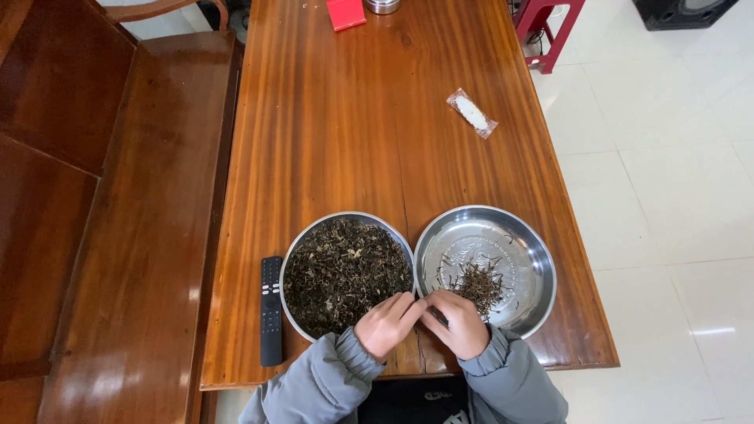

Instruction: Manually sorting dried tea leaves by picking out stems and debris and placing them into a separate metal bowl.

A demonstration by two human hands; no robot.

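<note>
Both hands, left [385,323] and right [459,324], are pinched narrow together between the leaf bowl [302,250] (at nine o'clock) and the stem bowl [534,255]; what is held cannot be told.

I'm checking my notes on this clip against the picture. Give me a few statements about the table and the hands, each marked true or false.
1. The left dish is heaped with dried leaves. True.
2. The right dish is full to the rim. False: it holds only a small pile of stems near its front.
3. A black remote lies left of the dishes. True.
4. The hands are far apart. False: the left hand and right hand meet between the two dishes.
5. A clear wrapped packet lies on the table. True.
</note>
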